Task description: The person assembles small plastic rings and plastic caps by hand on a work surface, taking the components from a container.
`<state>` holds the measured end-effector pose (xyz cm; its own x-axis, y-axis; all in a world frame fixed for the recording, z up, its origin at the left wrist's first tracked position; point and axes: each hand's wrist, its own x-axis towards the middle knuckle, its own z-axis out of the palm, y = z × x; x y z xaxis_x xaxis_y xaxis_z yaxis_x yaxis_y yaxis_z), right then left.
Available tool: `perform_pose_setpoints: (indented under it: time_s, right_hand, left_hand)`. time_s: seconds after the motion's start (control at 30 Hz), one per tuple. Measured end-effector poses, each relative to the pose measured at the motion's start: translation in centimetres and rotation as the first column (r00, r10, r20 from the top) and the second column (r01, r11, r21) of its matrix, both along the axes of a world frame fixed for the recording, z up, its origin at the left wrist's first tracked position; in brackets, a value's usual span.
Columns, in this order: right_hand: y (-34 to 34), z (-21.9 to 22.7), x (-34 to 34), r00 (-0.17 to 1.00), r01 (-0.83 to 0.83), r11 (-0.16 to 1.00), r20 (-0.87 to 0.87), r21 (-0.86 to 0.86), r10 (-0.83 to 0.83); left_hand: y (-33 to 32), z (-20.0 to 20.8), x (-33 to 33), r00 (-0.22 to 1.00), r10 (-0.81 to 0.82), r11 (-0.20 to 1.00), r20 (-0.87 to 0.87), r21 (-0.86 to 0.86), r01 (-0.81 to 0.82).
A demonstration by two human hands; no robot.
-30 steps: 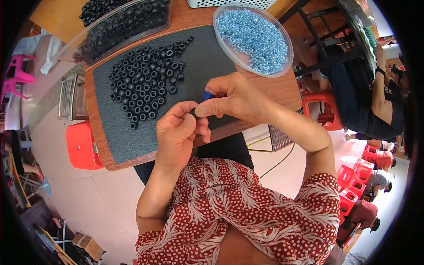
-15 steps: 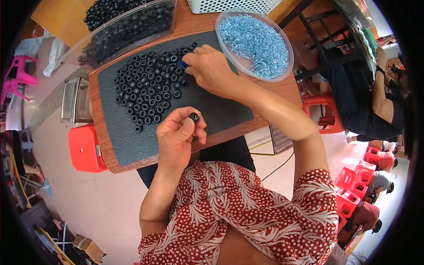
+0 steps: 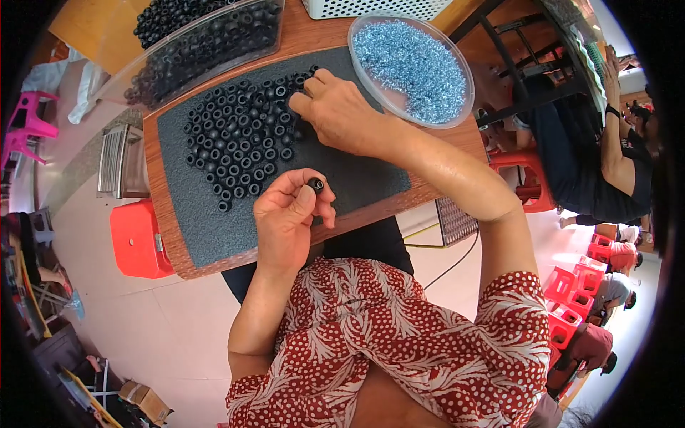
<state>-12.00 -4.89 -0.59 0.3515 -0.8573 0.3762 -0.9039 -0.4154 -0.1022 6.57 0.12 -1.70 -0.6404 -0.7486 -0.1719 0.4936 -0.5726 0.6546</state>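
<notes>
My left hand [image 3: 289, 214] is closed in a pinch above the near edge of the dark mat [image 3: 214, 232]. It holds a small black ring-shaped part [image 3: 316, 185] with a pale curl showing in its opening. Farther off, my right hand [image 3: 335, 110] reaches down at the right side of many loose black ring-shaped parts [image 3: 239, 143] spread over the mat. Its fingers are bent and drawn together, and the hand itself hides whatever lies between their tips.
A round clear tub [image 3: 467, 107] of tiny shiny bluish pieces stands at the mat's far right. At the far left, a clear bin [image 3: 203, 68] holds more black parts. A white perforated basket [image 3: 378, 8] sits behind. Red stools [image 3: 139, 239] and seated people surround the table.
My right hand has shifted slightly left at the black parts, and a blue spot at its fingertips no longer shows. My left hand stays nearly still with its black part.
</notes>
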Motion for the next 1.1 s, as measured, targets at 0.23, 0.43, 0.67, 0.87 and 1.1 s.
perform_pose_setpoints:
  time_s: [0.23,0.43,0.67,0.87,1.1]
  right_hand:
    - [-0.4,-0.2,-0.8,0.993,0.058,0.996,0.102,0.061,-0.064]
    - [1.2,0.2,-1.2,0.972,0.011,1.0,0.233,0.024,-0.017]
    - [5.5,2.2,-1.1,0.829,0.043,0.948,0.519,0.314,-0.209]
    - [7.2,1.7,1.7,0.595,-0.05,0.979,0.794,0.196,-0.128]
    - [7.9,1.6,1.8,0.735,-0.084,0.995,0.678,0.048,0.029]
  left_hand:
    - [-0.1,0.0,-0.2,1.0,0.006,1.0,0.005,-0.003,-0.006]
    - [-0.1,-0.1,-0.1,1.0,0.012,1.0,0.001,0.002,-0.012]
    - [-0.3,0.2,-0.2,1.0,-0.005,1.0,0.016,0.026,0.005]
    - [-0.3,0.5,-0.4,0.997,0.053,0.998,0.052,0.031,-0.055]
    - [0.1,0.9,-0.5,0.987,0.103,0.991,0.122,-0.095,-0.092]
